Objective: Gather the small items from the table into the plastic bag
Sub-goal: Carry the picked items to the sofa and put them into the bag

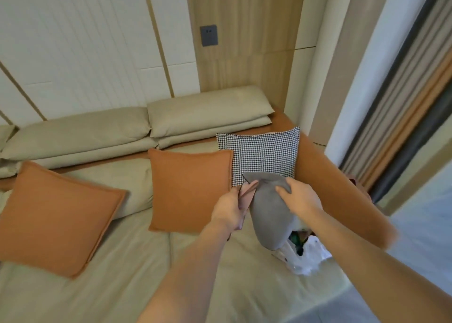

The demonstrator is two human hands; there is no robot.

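Observation:
A grey cushion (269, 215) stands tilted on the beige sofa seat (110, 286), held up between both hands. My left hand (230, 210) grips its left edge, where a pink side or lining (247, 193) shows. My right hand (298, 198) holds the top right corner, fingers curled over the grey fabric. Under the cushion's lower end lies a white plastic bag (310, 256) with dark green items (297, 242) inside; the cushion hides part of the bag. No table is in view.
Two orange cushions (56, 215) (188, 188) and a houndstooth cushion (264, 153) lean on the sofa. Beige back pillows (205, 109) line the wall. An orange armrest (337, 188) runs along the right, with striped curtains (401, 102) beyond it.

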